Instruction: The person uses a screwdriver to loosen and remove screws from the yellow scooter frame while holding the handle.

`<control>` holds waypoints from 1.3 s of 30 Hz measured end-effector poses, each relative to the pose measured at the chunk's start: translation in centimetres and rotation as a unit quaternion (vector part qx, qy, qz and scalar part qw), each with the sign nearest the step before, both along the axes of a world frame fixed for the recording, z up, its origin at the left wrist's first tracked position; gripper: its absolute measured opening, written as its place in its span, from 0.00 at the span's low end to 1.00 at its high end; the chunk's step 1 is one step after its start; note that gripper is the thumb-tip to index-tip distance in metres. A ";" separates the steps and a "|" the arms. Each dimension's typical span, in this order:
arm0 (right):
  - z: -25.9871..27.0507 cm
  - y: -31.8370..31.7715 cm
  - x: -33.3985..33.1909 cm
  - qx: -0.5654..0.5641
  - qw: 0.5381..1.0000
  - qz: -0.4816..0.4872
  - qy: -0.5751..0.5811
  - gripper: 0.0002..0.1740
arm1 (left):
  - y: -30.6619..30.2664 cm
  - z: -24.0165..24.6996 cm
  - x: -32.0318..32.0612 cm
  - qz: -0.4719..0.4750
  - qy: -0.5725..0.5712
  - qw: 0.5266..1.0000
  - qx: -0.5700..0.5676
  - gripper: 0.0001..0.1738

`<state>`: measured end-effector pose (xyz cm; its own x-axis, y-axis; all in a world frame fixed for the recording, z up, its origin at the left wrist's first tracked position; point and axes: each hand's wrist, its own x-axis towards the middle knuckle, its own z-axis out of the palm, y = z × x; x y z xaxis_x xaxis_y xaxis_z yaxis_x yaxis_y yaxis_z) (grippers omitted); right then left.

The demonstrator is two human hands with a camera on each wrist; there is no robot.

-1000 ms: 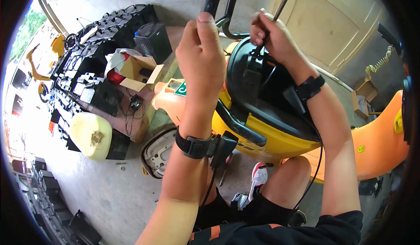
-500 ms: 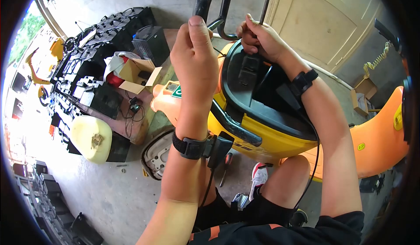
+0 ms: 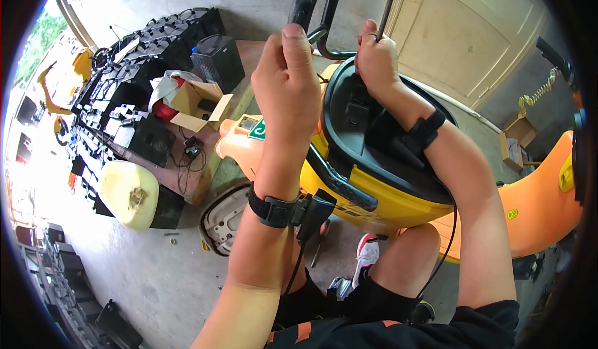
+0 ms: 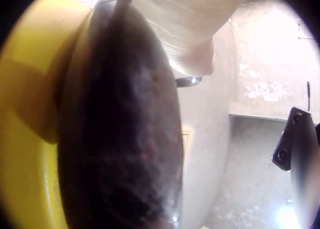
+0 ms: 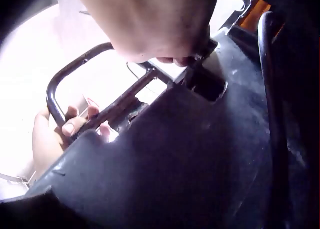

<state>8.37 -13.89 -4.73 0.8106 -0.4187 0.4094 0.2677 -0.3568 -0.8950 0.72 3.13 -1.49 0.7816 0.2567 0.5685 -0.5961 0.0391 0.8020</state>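
My left hand (image 3: 286,81) grips the black tubular rail (image 3: 303,6), thumb pointing up. The rail belongs to a yellow and orange scooter body (image 3: 398,206). My right hand (image 3: 378,66) is curled round a thin dark rod (image 3: 390,6) that rises above the fist; its lower end is hidden. That hand is over the far part of the black plastic compartment (image 3: 358,140). In the right wrist view it is beside a rectangular opening (image 5: 207,85) in the black plastic, and fingers of the left hand (image 5: 50,134) wrap the rail.
An upturned seat (image 3: 218,224) and a screwdriver (image 3: 321,243) lie on the floor. To the left, black batteries (image 3: 149,137) and an open cardboard box (image 3: 199,103) stand near a cream-coloured plastic piece (image 3: 128,193). A door (image 3: 461,31) is behind the scooter.
My right hand has turned from a looser finger hold to a closed fist, and the rod has shifted and tilted with it. The left hand stays on the rail.
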 end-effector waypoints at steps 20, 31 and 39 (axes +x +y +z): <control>2.1 -3.4 -1.6 0.205 0.866 0.445 0.097 0.21 | -0.1 0.1 0.1 0.015 0.003 1.000 0.011 0.32; 3.1 -2.6 -2.3 0.102 0.885 0.415 0.184 0.26 | -0.1 0.3 -0.2 0.007 -0.001 1.000 0.005 0.33; 1.7 -0.4 -1.5 0.102 0.968 0.218 0.075 0.30 | 0.3 0.1 -0.1 -0.010 0.014 1.000 0.001 0.28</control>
